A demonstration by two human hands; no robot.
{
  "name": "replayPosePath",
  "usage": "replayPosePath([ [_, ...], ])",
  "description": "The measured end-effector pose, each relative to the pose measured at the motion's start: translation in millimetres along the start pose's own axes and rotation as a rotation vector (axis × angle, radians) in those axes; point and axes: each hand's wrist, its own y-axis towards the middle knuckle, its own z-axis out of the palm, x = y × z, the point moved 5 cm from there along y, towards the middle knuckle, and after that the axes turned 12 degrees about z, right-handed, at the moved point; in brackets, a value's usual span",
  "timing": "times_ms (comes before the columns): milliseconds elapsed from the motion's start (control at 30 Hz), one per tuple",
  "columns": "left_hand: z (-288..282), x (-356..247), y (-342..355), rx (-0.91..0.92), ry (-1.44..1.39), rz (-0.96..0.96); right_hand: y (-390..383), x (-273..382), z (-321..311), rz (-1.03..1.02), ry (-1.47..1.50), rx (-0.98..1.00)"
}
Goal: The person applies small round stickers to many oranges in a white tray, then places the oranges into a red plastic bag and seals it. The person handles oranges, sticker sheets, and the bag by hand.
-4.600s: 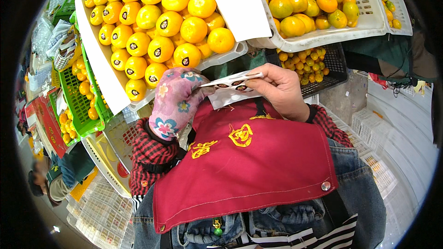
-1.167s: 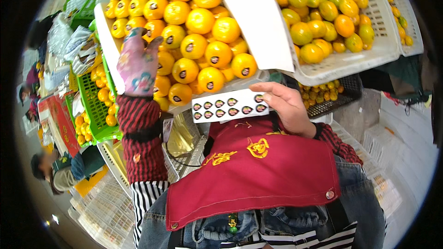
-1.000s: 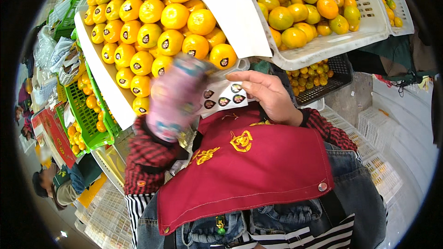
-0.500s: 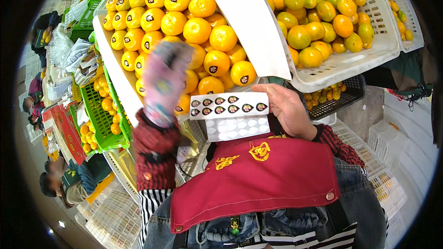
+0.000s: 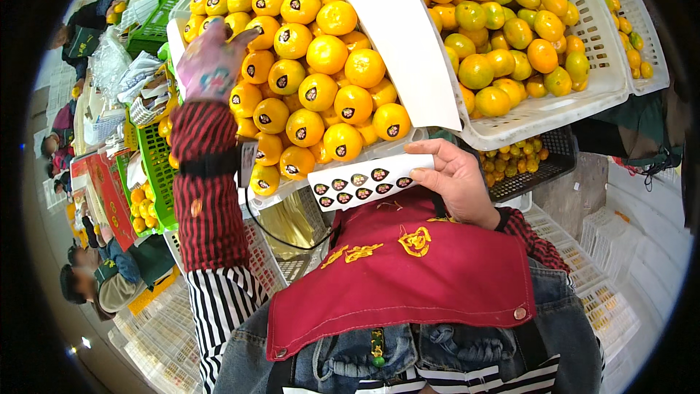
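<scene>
My right hand [image 5: 459, 184] pinches the right end of a white sheet of stickers [image 5: 370, 182], thumb on top. Two rows of small dark leaf-shaped stickers show on it. The sheet is held slightly tilted in front of my dark red apron [image 5: 408, 277]. My left hand [image 5: 211, 66], in a pink patterned glove, reaches over the far left side of a crate of oranges [image 5: 327, 55]. Its thumb and fingers are spread, touching or close above the fruit; the fingertips are partly hidden. Many of these oranges bear a dark round sticker, while a few show none.
A white board [image 5: 394, 36] divides the oranges from a white crate [image 5: 539, 118] of greenish-yellow citrus. Below that stands a black crate [image 5: 543, 175] of small fruit. Green baskets [image 5: 159, 168] line the left, with people [image 5: 106, 277] beyond. A black cable [image 5: 281, 242] hangs near my left sleeve.
My left hand has moved left and farther away across the oranges. The sticker sheet now tilts up to the right, and the lower blank part seen earlier no longer shows.
</scene>
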Motion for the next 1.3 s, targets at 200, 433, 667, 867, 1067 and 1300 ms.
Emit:
replayPosePath([
  [200,-3,-24,-171,0.208,-1.22,-0.116,-2,9,-2,-0.107,0.083,0.025],
  [433,14,-99,-236,-0.072,-1.684,-0.309,-2,15,10,-0.15,0.059,0.083],
  [667,15,-112,-245,-0.018,-1.67,-0.394,-22,20,12,-0.366,-0.361,0.053],
  [867,22,-102,-238,0.185,-1.634,-0.333,-17,18,-1,-0.244,-0.259,-0.008],
  [1067,7,-78,-195,0.158,-1.234,0.037,-10,26,9,-0.304,-0.352,-0.09],
  [1300,-29,-83,-163,0.066,-0.879,0.553,-3,29,14,-0.353,-0.439,-0.14],
])
